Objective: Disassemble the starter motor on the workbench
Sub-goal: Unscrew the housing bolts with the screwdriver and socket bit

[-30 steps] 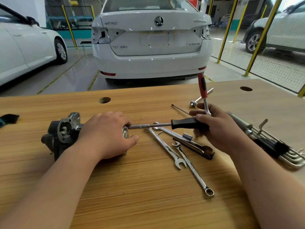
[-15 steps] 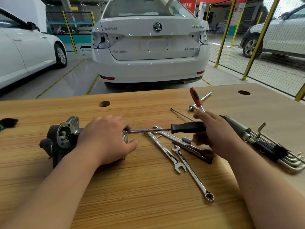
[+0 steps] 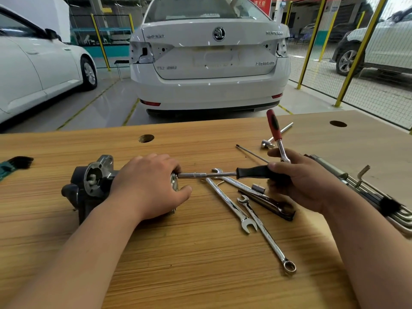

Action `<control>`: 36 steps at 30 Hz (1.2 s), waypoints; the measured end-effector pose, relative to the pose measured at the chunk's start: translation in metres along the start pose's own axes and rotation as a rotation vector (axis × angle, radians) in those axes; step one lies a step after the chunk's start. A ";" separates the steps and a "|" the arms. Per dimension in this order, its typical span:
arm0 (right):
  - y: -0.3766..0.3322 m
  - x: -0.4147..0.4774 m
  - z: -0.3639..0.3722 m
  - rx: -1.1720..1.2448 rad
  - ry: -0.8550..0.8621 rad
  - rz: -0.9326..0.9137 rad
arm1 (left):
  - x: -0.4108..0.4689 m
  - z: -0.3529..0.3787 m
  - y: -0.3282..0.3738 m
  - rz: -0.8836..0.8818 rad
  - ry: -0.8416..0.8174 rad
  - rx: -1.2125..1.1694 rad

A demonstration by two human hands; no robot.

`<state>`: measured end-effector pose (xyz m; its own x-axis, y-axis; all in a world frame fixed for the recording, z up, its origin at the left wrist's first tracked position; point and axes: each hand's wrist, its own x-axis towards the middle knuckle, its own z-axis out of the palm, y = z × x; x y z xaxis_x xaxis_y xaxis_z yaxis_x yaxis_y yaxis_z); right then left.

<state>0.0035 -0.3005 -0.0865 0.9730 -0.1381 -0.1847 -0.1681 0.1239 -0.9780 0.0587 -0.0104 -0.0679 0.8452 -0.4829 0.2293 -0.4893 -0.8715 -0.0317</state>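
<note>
Starter motor lies on its side on the left half of the tabletop, about midway between the near and far edges, with its flanged nose pointing toward the left edge. The left grip is curled over the motor's right end, fingers wrapped across the top and thumb stretched out low on the near side. The right grip is closed round the black-handled driver. This tool runs level toward the left, and its steel shaft meets the motor's end just under the left fingertips. The same hand also holds a red-handled ratchet by its head, the handle standing up toward the far edge.

Below the driver, two spanners and a dark plier-like tool lie crossed on the tabletop. A set of hex keys rests by the right edge and a black brush by the left edge. A white car stands beyond the far edge.
</note>
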 end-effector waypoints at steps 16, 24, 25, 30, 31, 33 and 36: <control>0.002 -0.004 0.011 -0.493 0.195 -0.086 | -0.002 -0.001 0.002 -0.015 0.022 0.001; 0.002 -0.006 0.008 0.014 0.037 -0.022 | -0.004 -0.001 0.001 -0.030 0.006 0.019; 0.002 -0.006 0.008 0.063 0.013 -0.022 | -0.003 -0.001 0.001 -0.029 0.003 0.031; 0.001 -0.005 0.008 0.205 -0.034 -0.054 | -0.003 0.000 0.003 -0.041 0.004 0.047; 0.001 -0.005 0.011 0.180 -0.015 -0.064 | -0.004 0.000 0.003 -0.039 0.006 0.044; 0.002 -0.005 0.016 -0.097 0.099 -0.122 | -0.004 -0.001 0.002 -0.038 0.005 0.036; 0.003 -0.004 0.015 -0.569 0.254 -0.229 | -0.004 -0.001 0.002 -0.040 -0.001 0.030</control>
<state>0.0016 -0.2848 -0.0873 0.9383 -0.3352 0.0847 -0.0867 -0.4651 -0.8810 0.0537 -0.0103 -0.0680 0.8638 -0.4480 0.2303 -0.4488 -0.8921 -0.0522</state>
